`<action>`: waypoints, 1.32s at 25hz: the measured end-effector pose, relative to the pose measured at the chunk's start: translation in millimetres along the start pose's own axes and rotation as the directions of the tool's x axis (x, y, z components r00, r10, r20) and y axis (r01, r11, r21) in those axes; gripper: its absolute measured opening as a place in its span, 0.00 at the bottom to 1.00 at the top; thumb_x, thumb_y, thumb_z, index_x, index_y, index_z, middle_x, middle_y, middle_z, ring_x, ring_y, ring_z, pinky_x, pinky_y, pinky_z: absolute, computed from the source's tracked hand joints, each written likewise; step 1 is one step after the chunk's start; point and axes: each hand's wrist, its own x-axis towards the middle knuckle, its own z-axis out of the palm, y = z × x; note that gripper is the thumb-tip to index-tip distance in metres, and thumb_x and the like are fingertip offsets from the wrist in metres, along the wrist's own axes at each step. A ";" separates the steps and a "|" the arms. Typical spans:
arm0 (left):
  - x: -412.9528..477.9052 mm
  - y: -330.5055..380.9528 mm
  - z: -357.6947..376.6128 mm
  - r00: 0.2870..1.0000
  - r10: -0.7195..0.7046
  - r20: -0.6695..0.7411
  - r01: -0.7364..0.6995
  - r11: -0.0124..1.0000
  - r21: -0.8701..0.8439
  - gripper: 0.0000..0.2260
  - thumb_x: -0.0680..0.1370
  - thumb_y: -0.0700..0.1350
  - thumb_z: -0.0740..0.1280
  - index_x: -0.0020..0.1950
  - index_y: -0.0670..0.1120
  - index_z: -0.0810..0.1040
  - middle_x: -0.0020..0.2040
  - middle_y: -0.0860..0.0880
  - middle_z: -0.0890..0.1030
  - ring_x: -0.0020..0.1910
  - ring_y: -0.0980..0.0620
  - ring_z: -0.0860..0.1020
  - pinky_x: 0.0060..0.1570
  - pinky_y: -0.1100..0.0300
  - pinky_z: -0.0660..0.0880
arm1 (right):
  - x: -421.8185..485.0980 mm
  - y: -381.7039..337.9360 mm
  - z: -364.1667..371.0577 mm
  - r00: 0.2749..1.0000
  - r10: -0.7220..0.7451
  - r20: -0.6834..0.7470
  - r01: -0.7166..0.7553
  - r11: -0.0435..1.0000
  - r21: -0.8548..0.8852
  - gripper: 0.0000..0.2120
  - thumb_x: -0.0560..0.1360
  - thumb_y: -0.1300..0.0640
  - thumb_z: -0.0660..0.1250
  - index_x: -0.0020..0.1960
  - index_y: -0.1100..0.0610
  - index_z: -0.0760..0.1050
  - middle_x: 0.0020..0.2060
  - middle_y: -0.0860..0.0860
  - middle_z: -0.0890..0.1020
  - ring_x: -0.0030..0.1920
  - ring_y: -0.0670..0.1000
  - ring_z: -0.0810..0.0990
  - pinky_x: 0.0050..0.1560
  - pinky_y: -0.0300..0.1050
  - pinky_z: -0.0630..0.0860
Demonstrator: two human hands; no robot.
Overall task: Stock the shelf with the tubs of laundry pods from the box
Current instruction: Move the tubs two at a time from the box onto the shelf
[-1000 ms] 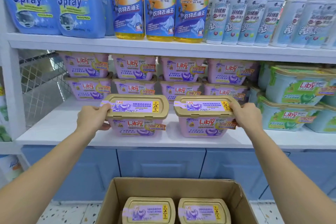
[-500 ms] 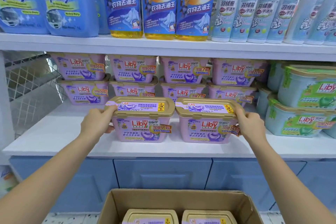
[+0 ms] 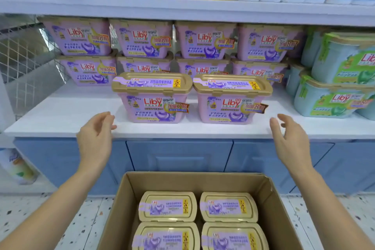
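Two pink tubs of laundry pods with gold lids stand side by side near the front of the white shelf: the left tub and the right tub. Behind them, more pink tubs are stacked two high. My left hand hovers open below and left of the left tub, holding nothing. My right hand hovers open below and right of the right tub. On the floor below, the cardboard box holds several more gold-lidded tubs.
Green and blue tubs fill the shelf's right side. A wire mesh panel closes its left end. Bottles stand on the upper shelf. Blue cabinet doors sit under the shelf, above a speckled floor.
Both hands let go of the two tubs, which now rest on the shelf, and drew back down and toward me. The view has tilted down, showing more of the box.
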 end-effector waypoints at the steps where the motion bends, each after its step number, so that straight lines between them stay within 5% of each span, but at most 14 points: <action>1: -13.3 -13.4 -4.2 1.000 0.014 0.027 -0.014 1.000 0.021 0.14 0.74 0.51 0.60 0.54 0.46 0.78 0.47 0.46 0.80 0.47 0.45 0.80 0.51 0.43 0.77 | -16.6 9.0 1.4 1.000 -0.016 0.027 0.017 1.000 -0.027 0.31 0.73 0.40 0.51 0.65 0.61 0.70 0.62 0.59 0.77 0.64 0.59 0.71 0.62 0.53 0.67; 8: -107.0 -110.1 -16.7 0.937 -0.120 0.327 0.030 0.963 0.267 0.16 0.73 0.54 0.64 0.55 0.46 0.79 0.45 0.48 0.83 0.48 0.51 0.81 0.52 0.50 0.77 | -127.4 69.1 28.2 0.957 0.083 0.276 -0.050 0.991 -0.125 0.18 0.78 0.54 0.60 0.63 0.63 0.71 0.60 0.60 0.78 0.62 0.60 0.74 0.59 0.51 0.68; 11: -144.2 -144.3 -16.5 0.880 -0.222 0.421 0.051 0.923 0.380 0.11 0.75 0.45 0.66 0.56 0.43 0.78 0.41 0.56 0.81 0.43 0.62 0.79 0.49 0.65 0.75 | -164.4 97.6 38.8 0.880 0.213 0.424 -0.136 0.969 -0.206 0.20 0.78 0.51 0.59 0.66 0.61 0.70 0.60 0.59 0.78 0.61 0.60 0.76 0.57 0.50 0.71; 13: -160.0 -162.8 -17.0 0.844 -0.290 0.451 0.049 0.879 0.474 0.14 0.76 0.46 0.65 0.59 0.42 0.76 0.43 0.53 0.81 0.46 0.55 0.80 0.49 0.63 0.74 | -182.5 117.8 45.4 0.806 0.325 0.495 -0.216 0.940 -0.265 0.23 0.77 0.50 0.59 0.68 0.62 0.67 0.61 0.61 0.78 0.61 0.61 0.75 0.57 0.51 0.71; 18: -167.8 -199.8 -14.7 0.733 -0.508 0.453 0.080 0.725 0.684 0.27 0.77 0.52 0.63 0.70 0.37 0.64 0.65 0.38 0.75 0.63 0.40 0.74 0.61 0.48 0.70 | -207.2 145.6 65.9 0.675 0.473 0.567 -0.324 0.880 -0.348 0.27 0.78 0.51 0.59 0.71 0.63 0.59 0.65 0.63 0.73 0.64 0.63 0.72 0.60 0.53 0.69; 22: -173.8 -217.9 -7.8 0.636 -0.643 0.426 0.133 0.636 0.760 0.25 0.76 0.55 0.62 0.65 0.38 0.69 0.62 0.38 0.77 0.62 0.37 0.74 0.58 0.48 0.71 | -206.3 155.4 78.5 0.573 0.564 0.595 -0.419 0.825 -0.379 0.29 0.78 0.51 0.57 0.73 0.64 0.53 0.66 0.65 0.71 0.65 0.65 0.71 0.61 0.54 0.68; 26: -179.3 -232.0 -4.8 0.550 -0.739 0.388 0.298 0.608 0.736 0.21 0.77 0.57 0.60 0.50 0.39 0.78 0.51 0.39 0.81 0.53 0.39 0.78 0.50 0.53 0.73 | -211.8 166.9 86.6 0.470 0.662 0.584 -0.580 0.730 -0.360 0.25 0.78 0.51 0.59 0.66 0.68 0.62 0.62 0.66 0.74 0.62 0.65 0.73 0.57 0.52 0.70; 33: -182.3 -233.5 -3.8 0.563 -0.761 0.322 0.501 0.625 0.599 0.16 0.76 0.51 0.64 0.48 0.38 0.80 0.47 0.39 0.83 0.49 0.39 0.80 0.54 0.48 0.75 | -211.7 169.6 87.6 0.563 0.617 0.549 -0.579 0.769 -0.271 0.15 0.79 0.55 0.58 0.42 0.65 0.73 0.42 0.61 0.80 0.53 0.64 0.77 0.45 0.46 0.67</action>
